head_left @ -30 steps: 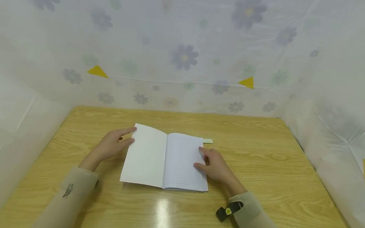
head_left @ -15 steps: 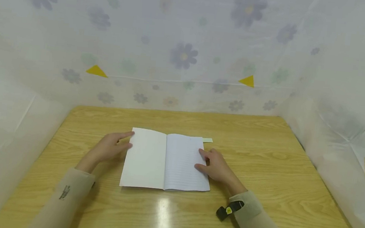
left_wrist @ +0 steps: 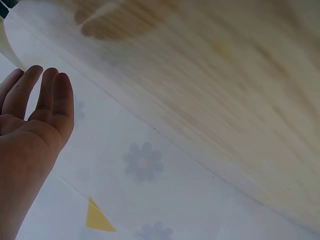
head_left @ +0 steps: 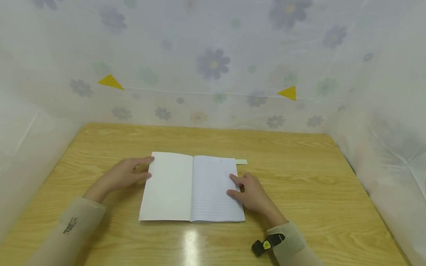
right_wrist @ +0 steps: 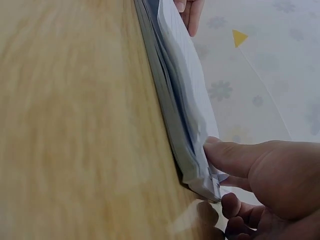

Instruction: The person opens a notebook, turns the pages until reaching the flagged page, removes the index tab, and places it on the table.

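Observation:
An open notebook lies on the table, with a blank white left side and a lined right page. My left hand is at the outer edge of the blank side, fingertips right at the edge. In the left wrist view its fingers are extended and slightly apart, and a pale corner of the notebook shows by the tips. My right hand holds the right edge. The right wrist view shows its thumb on top of the thick page stack, other fingers curled at the side.
A pale green tab sticks out at the notebook's upper right. The wooden table is bounded by white flowered sheeting at the back and sides. Yellow triangles mark the sheeting. A black strap circles the right wrist.
My left hand has moved slightly down and left. The notebook's blank left side has come down flatter with it. My right hand has stayed almost in place on the right edge.

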The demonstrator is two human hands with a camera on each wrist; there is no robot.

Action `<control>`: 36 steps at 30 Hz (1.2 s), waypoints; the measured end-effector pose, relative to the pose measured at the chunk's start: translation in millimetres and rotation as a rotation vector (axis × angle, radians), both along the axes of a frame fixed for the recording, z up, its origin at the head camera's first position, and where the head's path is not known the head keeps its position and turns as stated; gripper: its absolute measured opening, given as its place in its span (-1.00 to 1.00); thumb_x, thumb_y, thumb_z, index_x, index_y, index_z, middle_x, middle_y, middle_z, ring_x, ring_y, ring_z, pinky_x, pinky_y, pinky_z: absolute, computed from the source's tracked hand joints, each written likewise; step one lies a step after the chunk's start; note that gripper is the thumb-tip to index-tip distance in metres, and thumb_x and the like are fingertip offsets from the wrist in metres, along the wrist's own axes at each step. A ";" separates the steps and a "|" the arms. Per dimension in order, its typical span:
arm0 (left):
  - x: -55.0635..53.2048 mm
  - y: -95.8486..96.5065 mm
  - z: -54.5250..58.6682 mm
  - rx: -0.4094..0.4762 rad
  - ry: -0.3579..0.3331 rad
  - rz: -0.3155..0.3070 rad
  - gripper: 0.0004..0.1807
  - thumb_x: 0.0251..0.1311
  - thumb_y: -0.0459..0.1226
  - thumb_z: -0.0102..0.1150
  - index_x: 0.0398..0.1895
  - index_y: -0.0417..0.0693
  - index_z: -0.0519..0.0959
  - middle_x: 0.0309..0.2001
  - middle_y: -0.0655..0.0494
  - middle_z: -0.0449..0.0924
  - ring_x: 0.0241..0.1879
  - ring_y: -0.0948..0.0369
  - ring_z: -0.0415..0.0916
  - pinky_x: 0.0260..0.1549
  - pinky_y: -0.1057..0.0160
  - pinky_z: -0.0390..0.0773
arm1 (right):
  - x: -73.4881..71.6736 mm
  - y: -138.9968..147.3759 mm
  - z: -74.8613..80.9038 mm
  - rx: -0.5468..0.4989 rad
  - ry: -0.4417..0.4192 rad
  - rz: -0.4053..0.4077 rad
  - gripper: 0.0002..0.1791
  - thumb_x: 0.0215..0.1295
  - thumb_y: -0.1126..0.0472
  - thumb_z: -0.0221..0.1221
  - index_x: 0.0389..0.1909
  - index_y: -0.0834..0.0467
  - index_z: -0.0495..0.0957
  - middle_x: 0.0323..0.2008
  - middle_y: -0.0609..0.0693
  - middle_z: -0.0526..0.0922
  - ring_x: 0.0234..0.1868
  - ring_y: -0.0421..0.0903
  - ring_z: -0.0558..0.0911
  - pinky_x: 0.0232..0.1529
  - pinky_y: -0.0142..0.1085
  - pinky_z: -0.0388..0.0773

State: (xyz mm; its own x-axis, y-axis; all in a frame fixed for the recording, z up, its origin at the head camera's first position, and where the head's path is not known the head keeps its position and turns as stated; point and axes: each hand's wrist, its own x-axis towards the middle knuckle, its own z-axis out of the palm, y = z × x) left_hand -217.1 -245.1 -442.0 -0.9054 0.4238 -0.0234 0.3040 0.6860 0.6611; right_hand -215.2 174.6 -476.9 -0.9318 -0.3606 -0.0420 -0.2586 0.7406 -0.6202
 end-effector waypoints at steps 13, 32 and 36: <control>0.3 -1.0 -3.9 -0.064 -0.008 -0.044 -0.33 0.39 -0.19 0.16 0.48 -0.23 0.21 0.45 -0.15 0.19 0.43 -0.15 0.10 0.33 -0.18 0.16 | 1.9 -7.2 0.8 -0.059 0.035 -0.006 -0.51 0.30 0.19 0.31 0.23 0.17 0.54 -0.42 -0.05 0.45 -0.37 -0.12 0.39 -0.40 -0.30 0.36; -0.7 -2.2 -5.8 -0.075 -0.003 -0.048 -0.32 0.39 -0.20 0.17 0.49 -0.21 0.20 0.45 -0.17 0.18 0.42 -0.16 0.11 0.31 -0.19 0.19 | 0.0 -7.3 3.8 -0.319 -0.093 -0.190 -0.63 0.31 0.29 0.28 0.11 0.30 0.59 -0.27 0.03 0.63 -0.27 -0.08 0.52 -0.27 -0.32 0.51; -2.2 -2.9 -7.6 -0.083 -0.008 -0.041 -0.31 0.39 -0.18 0.17 0.49 -0.19 0.19 0.45 -0.18 0.18 0.41 -0.17 0.11 0.31 -0.20 0.18 | -1.2 -7.0 2.1 -0.331 -0.098 -0.198 -0.69 0.31 0.30 0.28 0.03 0.31 0.61 -0.26 0.03 0.63 -0.27 -0.07 0.51 -0.27 -0.31 0.50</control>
State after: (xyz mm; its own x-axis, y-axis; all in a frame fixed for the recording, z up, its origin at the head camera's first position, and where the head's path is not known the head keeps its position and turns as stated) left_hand -219.3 -248.0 -449.6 -0.8870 0.4568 -0.0674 0.3278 0.7256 0.6050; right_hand -216.4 167.6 -474.8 -0.9820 -0.1835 -0.0455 -0.0590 0.5258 -0.8485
